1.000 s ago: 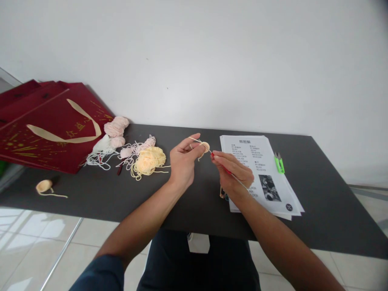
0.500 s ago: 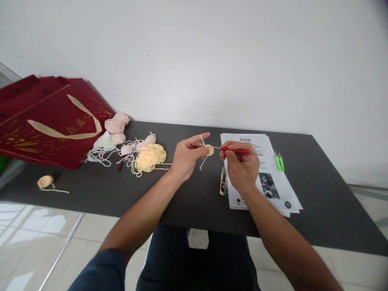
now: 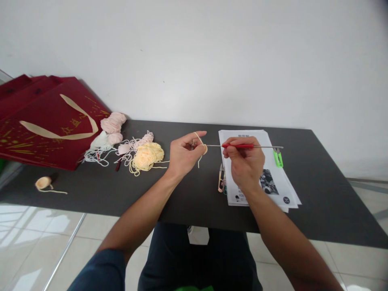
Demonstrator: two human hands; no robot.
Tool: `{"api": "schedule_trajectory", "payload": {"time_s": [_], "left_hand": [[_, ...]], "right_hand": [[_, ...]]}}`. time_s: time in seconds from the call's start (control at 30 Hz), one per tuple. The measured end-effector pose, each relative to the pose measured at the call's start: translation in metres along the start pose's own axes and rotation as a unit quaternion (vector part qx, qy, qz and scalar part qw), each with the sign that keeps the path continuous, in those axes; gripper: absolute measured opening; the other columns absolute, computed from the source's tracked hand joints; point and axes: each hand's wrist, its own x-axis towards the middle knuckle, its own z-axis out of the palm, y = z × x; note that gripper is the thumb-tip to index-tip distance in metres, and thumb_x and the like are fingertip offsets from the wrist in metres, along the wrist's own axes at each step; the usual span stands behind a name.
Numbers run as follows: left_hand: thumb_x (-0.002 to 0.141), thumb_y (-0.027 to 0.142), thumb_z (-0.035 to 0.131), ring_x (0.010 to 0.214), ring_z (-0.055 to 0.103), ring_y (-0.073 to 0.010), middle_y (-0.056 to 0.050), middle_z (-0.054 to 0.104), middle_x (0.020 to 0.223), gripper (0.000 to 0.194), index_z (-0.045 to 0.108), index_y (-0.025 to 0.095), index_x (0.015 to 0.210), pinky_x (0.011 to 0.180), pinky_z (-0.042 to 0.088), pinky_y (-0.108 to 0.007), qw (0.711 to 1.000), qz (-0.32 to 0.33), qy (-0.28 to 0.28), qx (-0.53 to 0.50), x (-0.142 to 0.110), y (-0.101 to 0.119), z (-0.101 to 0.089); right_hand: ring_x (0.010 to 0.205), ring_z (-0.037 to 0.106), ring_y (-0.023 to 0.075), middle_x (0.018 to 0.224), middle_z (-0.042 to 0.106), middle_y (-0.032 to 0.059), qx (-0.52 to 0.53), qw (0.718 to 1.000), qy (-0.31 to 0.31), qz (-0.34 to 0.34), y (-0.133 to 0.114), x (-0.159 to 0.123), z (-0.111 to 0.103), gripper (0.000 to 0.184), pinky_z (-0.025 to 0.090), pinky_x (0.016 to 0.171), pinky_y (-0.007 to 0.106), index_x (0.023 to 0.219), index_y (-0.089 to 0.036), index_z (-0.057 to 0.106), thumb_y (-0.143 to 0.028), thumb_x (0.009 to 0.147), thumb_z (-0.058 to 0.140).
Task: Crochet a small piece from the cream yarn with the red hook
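A dark blue short sleeve (image 3: 100, 270) and dark navy trousers (image 3: 165, 258) are worn

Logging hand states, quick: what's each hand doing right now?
Left hand: closed on a small cream crocheted piece, yarn over the index finger.
Right hand: closed on a thin metal hook with a red grip.

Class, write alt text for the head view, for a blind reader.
The left hand holds a small cream crochet piece; the right hand holds a red-handled hook to it. Yarn and red bags sit left, papers right.
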Motion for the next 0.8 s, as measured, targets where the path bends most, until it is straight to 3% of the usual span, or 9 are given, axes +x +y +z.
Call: {"api": "schedule_trajectory", "payload": {"time_s": [0.17, 0.43, 0.67, 0.8], "left_hand": [[0.067, 0.013, 0.077, 0.059, 0.05, -0.0086, 0.003, 0.064, 0.068, 0.037, 0.084, 0.023, 0.102, 0.058, 0.04, -0.025, 0.998, -0.009, -0.041, -0.044, 0.002, -0.004, -0.005], [0.064, 0.008, 0.071, 0.059, 0.053, -0.0093, 0.001, 0.067, 0.067, 0.029, 0.084, 0.023, 0.086, 0.057, 0.039, -0.024, 0.995, -0.019, -0.056, -0.078, 0.004, -0.004, -0.009], [0.068, 0.02, 0.085, 0.063, 0.059, -0.0103, 0.0, 0.07, 0.07, 0.016, 0.082, 0.021, 0.084, 0.063, 0.046, -0.025, 0.995, -0.037, -0.045, -0.085, -0.002, -0.004, 0.001], [0.069, 0.022, 0.086, 0.062, 0.056, -0.0091, 0.001, 0.069, 0.07, 0.016, 0.082, 0.02, 0.085, 0.062, 0.044, -0.024, 0.996, -0.039, -0.026, -0.077, -0.003, -0.007, 0.003]], "right_hand": [[0.061, 0.064, 0.0108, 0.086, 0.076, -0.002, 0.065, 0.997, -0.001, 0.036, 0.001, 0.004, -0.001, 0.021, 0.05, 0.053, 0.027, 0.089, -0.026, 0.066, -0.027, 0.083, 0.085], [0.061, 0.065, 0.0105, 0.086, 0.078, -0.0015, 0.089, 0.995, -0.021, 0.028, -0.005, 0.002, 0.0, 0.02, 0.052, 0.054, 0.026, 0.088, -0.025, 0.068, -0.024, 0.081, 0.087], [0.067, 0.071, 0.0096, 0.088, 0.08, -0.0029, 0.167, 0.972, 0.019, 0.165, 0.007, 0.0, 0.009, 0.018, 0.063, 0.06, 0.022, 0.087, -0.025, 0.072, -0.031, 0.081, 0.087], [0.072, 0.075, 0.0083, 0.091, 0.081, -0.0036, 0.182, 0.964, 0.021, 0.193, 0.012, -0.007, 0.015, 0.017, 0.068, 0.07, 0.02, 0.092, -0.026, 0.072, -0.032, 0.084, 0.086]]}}
